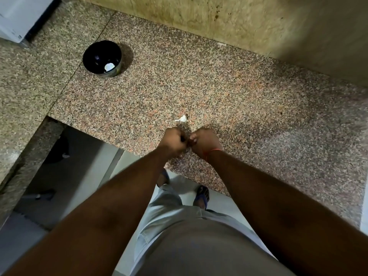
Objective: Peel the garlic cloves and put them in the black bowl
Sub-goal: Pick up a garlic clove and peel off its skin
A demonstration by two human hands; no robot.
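My left hand [173, 140] and my right hand [203, 142] meet fist to fist above the near part of the speckled granite counter [249, 100]. Their curled fingers close together on something small, most likely a garlic clove, which the fingers hide. Just beyond the hands a white garlic clove or piece of skin with a thin tail [182, 118] lies on the counter. The black bowl [102, 58] stands far back to the left, with a pale white piece [109, 67] inside it.
A stained stone wall [229, 22] runs along the back of the counter. A white appliance [18, 18] stands at the far left. The counter's front edge runs diagonally below my hands, with floor and my feet [202, 196] beneath.
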